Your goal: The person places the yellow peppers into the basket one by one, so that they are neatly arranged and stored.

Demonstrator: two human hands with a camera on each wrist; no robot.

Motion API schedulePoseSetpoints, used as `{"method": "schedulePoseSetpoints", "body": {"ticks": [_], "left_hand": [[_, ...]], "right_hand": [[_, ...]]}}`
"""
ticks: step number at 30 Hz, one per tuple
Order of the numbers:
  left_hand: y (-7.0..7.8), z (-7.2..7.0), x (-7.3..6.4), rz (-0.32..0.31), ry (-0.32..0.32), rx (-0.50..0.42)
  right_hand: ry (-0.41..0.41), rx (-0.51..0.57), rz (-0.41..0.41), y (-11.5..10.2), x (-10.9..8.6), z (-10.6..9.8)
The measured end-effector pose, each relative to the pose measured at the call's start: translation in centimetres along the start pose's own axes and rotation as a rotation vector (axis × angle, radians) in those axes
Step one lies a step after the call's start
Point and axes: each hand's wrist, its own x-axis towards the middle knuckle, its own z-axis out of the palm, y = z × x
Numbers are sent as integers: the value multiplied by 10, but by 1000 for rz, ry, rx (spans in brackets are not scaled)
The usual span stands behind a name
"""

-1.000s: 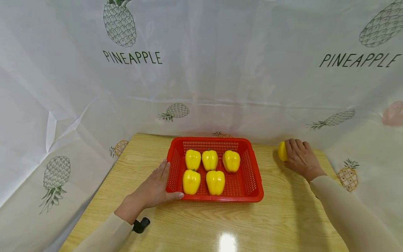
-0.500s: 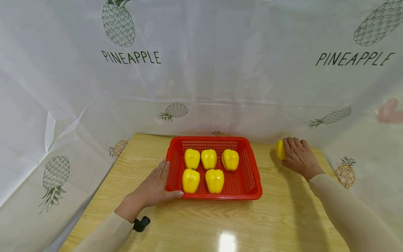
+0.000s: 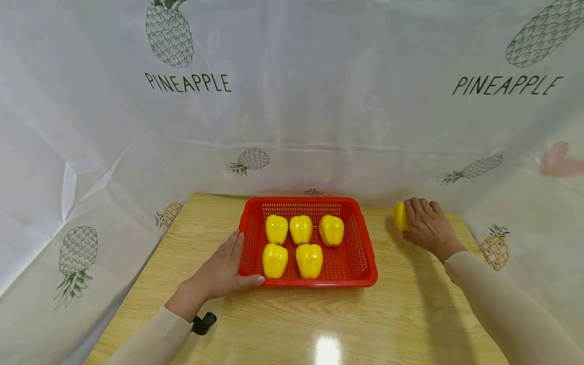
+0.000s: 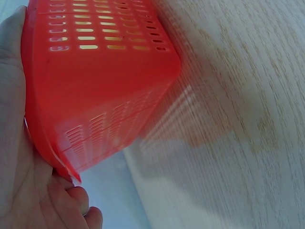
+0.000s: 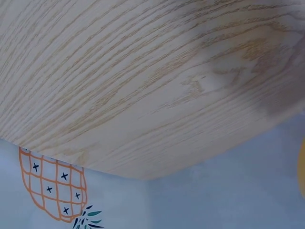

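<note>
My left hand (image 3: pixel 220 264) spans the near left corner of a red plastic basket (image 3: pixel 315 284), thumb over the front rim and fingers along the left side. In the left wrist view, fingertips (image 4: pixel 78 198) curl at the basket's rim. Several glossy yellow bell peppers (image 3: pixel 331 230) stand in the basket, three behind and two in front, leaving the right part of its floor bare. Right of the basket, near the table's back edge, my right hand (image 3: pixel 426 223) grips another yellow bell pepper (image 3: pixel 401 217), whose right side is hidden by the fingers.
The basket stands on a light wooden table (image 3: pixel 274 324). A white sheet (image 3: pixel 319 111) with pineapple prints hangs close behind the table and along both sides. The right wrist view shows a table corner (image 5: pixel 147 174) against the sheet.
The whole head view has drifted slightly left. The right hand and its bell pepper keep nearly the same place by the table's back edge; the left hand stays on the basket.
</note>
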Motion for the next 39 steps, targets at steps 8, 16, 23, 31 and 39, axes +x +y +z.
{"method": "schedulePoseSetpoints", "body": {"ticks": [8,16,23,31,39], "left_hand": [[0,-2,0,-3,3,32],[1,-1,0,5,0,63],[1,-2,-1,5,-3,77],[1,-3,-1,-2,-6,75],[1,-2,-1,5,6,74]], "right_hand": [[31,-2,-10,-6,5,-4],[11,6,-1,-14,7,-10],[16,0,-20,-20,11,-16],[52,18,-34,-24,14,-20],[48,31,-53,-30,15,-27]]}}
